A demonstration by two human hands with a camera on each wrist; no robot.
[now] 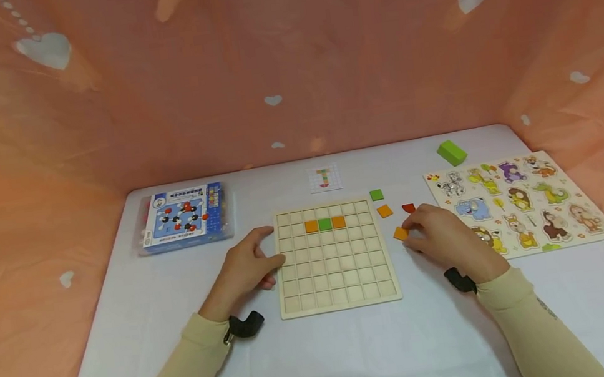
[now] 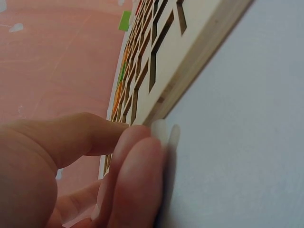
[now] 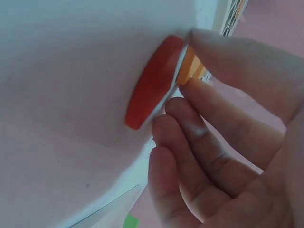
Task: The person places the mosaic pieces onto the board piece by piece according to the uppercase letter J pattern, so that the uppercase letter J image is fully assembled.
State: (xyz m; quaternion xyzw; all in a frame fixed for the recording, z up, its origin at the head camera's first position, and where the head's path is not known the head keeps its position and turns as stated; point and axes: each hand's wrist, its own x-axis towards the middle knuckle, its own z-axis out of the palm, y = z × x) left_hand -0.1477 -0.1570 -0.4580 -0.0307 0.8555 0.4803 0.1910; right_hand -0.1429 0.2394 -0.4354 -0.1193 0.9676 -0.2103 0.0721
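Observation:
A wooden grid board (image 1: 338, 302) lies on the white table, with an orange tile (image 1: 312, 226), a green tile (image 1: 324, 224) and another orange tile (image 1: 338, 222) side by side in its second row. At its left edge, my left hand (image 1: 241, 271) touches the rim with the index finger and thumb spread apart. To the right of the board, my right hand (image 1: 446, 238) pinches a loose orange square tile (image 1: 401, 234) between thumb and index finger. A red tile (image 3: 154, 83) with a curved side lies close by those fingertips. A loose green tile (image 1: 376, 194) and orange tile (image 1: 384, 211) lie farther back.
Behind the board lies a pattern card (image 1: 325, 178) with a coloured J shape. A boxed molecule model set (image 1: 184, 219) sits at the back left. On the right are an animal puzzle board (image 1: 519, 206) and a green block (image 1: 452, 153). Pink curtain (image 1: 288, 77) surrounds the table.

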